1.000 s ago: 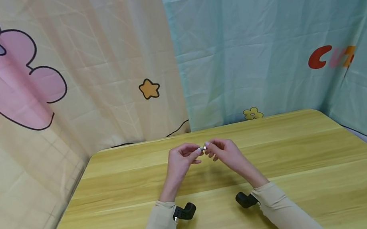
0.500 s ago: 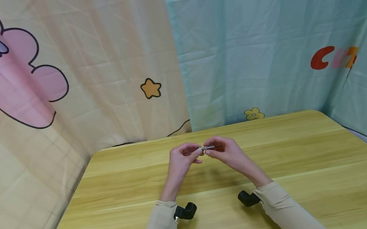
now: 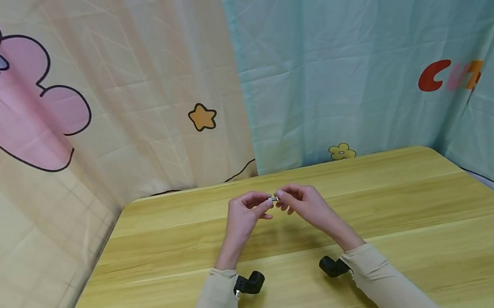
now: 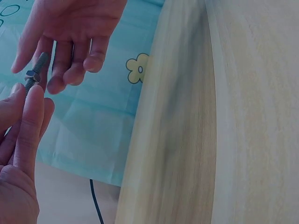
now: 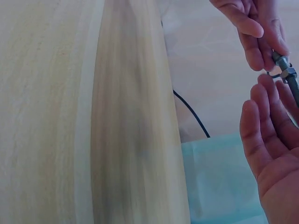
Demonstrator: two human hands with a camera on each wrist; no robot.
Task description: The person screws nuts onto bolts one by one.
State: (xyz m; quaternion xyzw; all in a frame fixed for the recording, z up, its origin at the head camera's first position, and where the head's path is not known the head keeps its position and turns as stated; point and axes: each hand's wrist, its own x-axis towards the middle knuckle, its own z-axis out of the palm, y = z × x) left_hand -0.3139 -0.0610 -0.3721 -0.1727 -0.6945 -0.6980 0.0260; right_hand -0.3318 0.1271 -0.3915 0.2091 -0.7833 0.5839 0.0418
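Observation:
Over the far half of the table, my left hand [image 3: 248, 211] pinches one end of a small metal bolt [image 4: 41, 61] between thumb and fingers. A hex nut [image 4: 32, 75] sits partway along the threaded shaft, which points toward my right hand [image 3: 302, 203]. In the left wrist view, the right thumb stands a little apart from the bolt while the index finger lies just behind it; whether that finger touches is unclear. The other right fingers are loosely extended. The right wrist view shows the nut [image 5: 288, 73] near the right fingertips, with the right thumb out of sight.
A light wooden table [image 3: 179, 307] lies beneath both hands. Printed curtains [image 3: 333, 52] hang behind it and at its sides. Each wrist carries a black camera mount [image 3: 250, 283]. A dark line [image 5: 191, 112] runs beyond the table edge in the right wrist view.
Half a second ago more of the bolt's shaft showed between the right thumb and fingers; now the right thumb has moved up and forward across it. The left hand keeps its hold, nearly still.

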